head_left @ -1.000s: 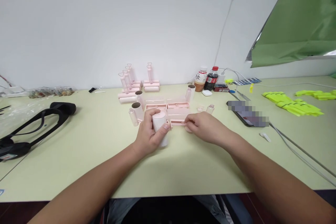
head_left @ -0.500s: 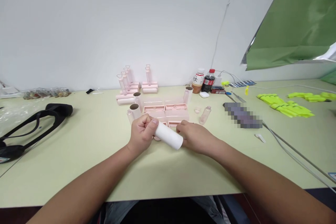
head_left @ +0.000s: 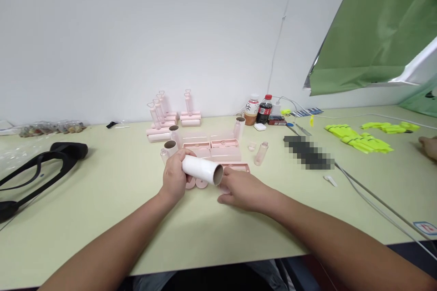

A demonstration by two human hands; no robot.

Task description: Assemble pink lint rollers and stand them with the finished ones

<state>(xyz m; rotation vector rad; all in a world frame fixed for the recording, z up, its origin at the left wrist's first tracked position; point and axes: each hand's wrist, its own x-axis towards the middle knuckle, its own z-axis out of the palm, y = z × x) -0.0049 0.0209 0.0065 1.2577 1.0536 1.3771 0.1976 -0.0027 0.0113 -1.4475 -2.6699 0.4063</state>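
My left hand [head_left: 175, 177] is closed around one end of a white lint roller refill [head_left: 202, 169]. The refill lies tilted, its open brown cardboard core facing right. My right hand [head_left: 241, 188] is low over the table beside that open end, fingers curled on a pale pink piece that looks like a round end cap, mostly hidden. Two pink round end caps [head_left: 201, 183] lie beneath the refill. Pink open roller cases [head_left: 225, 143] lie behind my hands. More refills [head_left: 170, 145] stand upright around them, and a clear pink handle tube [head_left: 261, 153] stands to the right.
Finished-looking pink lint rollers [head_left: 160, 122] stand by the wall. At the back are two drink bottles [head_left: 264, 110]. On the right are a blurred-out dark object [head_left: 309, 153], cables, neon yellow bundles [head_left: 367, 140] and another person's hand [head_left: 428, 147]. A black strap frame [head_left: 64, 163] lies left.
My left hand has turned the refill so its open core shows. My right hand has come down toward the table by the end caps. Another person's hand has appeared at the far right.
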